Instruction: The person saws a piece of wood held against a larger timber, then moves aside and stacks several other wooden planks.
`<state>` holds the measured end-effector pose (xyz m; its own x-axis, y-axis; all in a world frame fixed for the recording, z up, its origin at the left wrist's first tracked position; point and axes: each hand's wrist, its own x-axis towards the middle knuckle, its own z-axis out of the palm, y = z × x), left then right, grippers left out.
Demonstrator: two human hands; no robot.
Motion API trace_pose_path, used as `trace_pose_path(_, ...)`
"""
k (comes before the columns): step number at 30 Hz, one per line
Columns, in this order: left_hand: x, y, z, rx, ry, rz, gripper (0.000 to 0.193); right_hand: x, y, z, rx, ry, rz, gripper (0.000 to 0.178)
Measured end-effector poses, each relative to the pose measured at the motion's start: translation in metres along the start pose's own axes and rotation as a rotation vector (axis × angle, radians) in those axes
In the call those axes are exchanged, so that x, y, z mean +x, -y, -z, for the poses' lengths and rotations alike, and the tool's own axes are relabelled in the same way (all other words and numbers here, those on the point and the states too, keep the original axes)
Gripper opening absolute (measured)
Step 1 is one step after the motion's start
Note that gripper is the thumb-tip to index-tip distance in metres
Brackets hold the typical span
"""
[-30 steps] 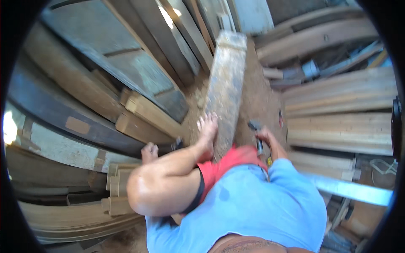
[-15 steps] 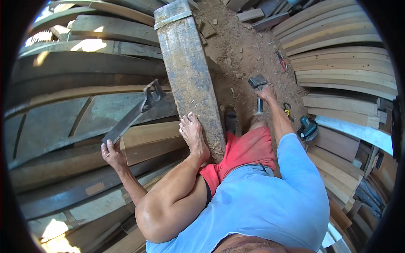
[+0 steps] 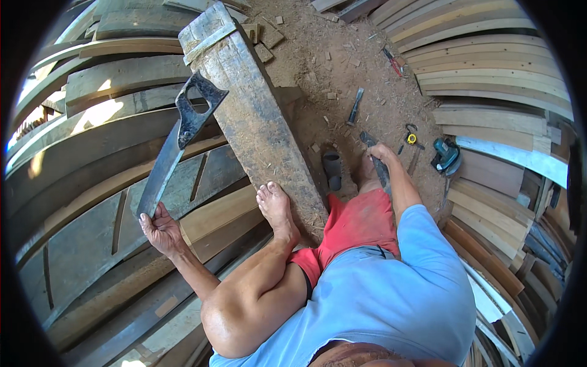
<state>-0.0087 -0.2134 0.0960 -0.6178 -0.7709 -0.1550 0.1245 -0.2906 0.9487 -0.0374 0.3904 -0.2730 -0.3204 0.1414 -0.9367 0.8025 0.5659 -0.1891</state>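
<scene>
My left hand [image 3: 164, 231] pinches the tip of a handsaw [image 3: 160, 168] between thumb and fingers. The saw's black open handle points away from me and overlaps the left edge of a worn wooden beam [image 3: 257, 116] in the picture. Low on the right, my right hand [image 3: 383, 154] is closed around a long dark tool [image 3: 383, 175] beside my right leg; its exact kind cannot be made out. My bare left foot [image 3: 276, 205] presses on the near part of the beam. A chisel [image 3: 354, 107] lies on the ground beyond my right hand.
Stacked boards [image 3: 122, 131] crowd the left side, and more planks [image 3: 489, 76] line the right. On the dirt floor lie a yellow-and-black tape measure [image 3: 412, 139], a teal power tool [image 3: 447, 155], red-handled pliers [image 3: 392, 62] and wood chips. A dark shoe [image 3: 332, 170] sits beside the beam.
My left hand has swung the saw more upright, its handle now farther away. My right hand has turned the dark tool, so its length shows. The whole view has shifted.
</scene>
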Motion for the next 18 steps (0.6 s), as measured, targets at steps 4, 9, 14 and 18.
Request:
trace_pose_path(4, 0.017, -0.001, 0.024, -0.001, 0.138, 0.033, 0.019, 0.002, -0.015, 0.002, 0.110, -0.058, 0.016, 0.018)
trace_pose_path(9, -0.010, 0.009, -0.001, 0.062, 0.179, -0.010, 0.022, -0.033, 0.015, 0.063, 0.193, -0.327, 0.128, 0.028)
trace_pose_path(14, -0.019, 0.044, -0.010, -0.128, 0.348, 0.166, 0.018, -0.058, 0.039, 0.105, 0.162, -0.544, 0.459, 0.068)
trace_pose_path(18, -0.030, 0.060, -0.012, -0.205, 0.266, 0.243, 0.009, -0.245, 0.142, 0.053, -0.047, -0.758, 1.011, 0.072)
